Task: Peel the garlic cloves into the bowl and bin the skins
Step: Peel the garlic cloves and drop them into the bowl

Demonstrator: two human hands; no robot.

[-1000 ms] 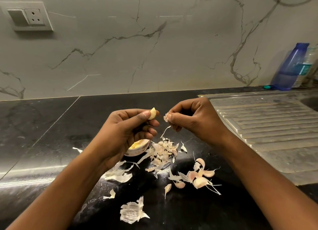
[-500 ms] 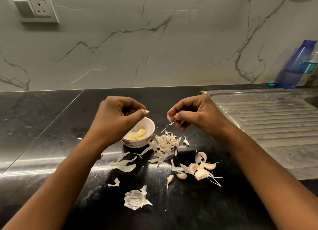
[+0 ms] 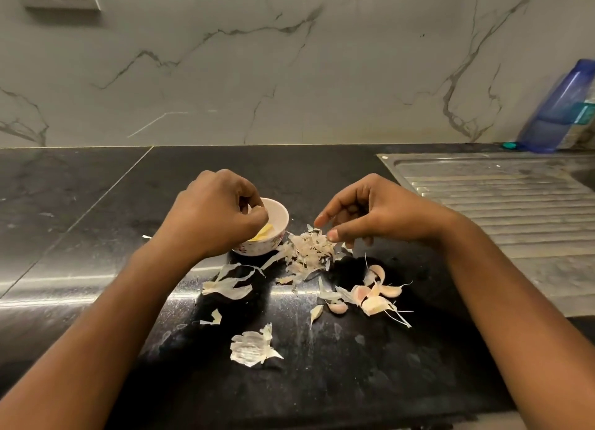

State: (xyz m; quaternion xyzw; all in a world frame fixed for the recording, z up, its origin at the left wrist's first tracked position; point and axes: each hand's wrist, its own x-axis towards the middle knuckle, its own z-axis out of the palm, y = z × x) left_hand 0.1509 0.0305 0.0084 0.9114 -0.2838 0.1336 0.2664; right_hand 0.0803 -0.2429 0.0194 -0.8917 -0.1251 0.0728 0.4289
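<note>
Peeling is looking partway done, and no bin is showing. Polished black stone countertop (image 3: 322, 381) is carrying everything. The left hand (image 3: 209, 213) is curling over the small round ceramic bowl (image 3: 280, 213); whether it is gripping a clove, I cannot tell. The right hand (image 3: 376, 213) is hovering, fingers loosely spread and holding nothing, over the papery skin pile (image 3: 309, 252) just right of the bowl. Pinkish curved unpeeled cloves (image 3: 373, 296) are lying nearer, to the right. Smooth yellow peeled cloves (image 3: 264, 231) are sitting in the bowl.

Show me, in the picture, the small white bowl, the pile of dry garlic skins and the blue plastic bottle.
small white bowl (image 3: 278, 217), head view, inner right wall.
pile of dry garlic skins (image 3: 308, 250), head view, middle of heap.
blue plastic bottle (image 3: 560, 107), head view, middle of body.
</note>
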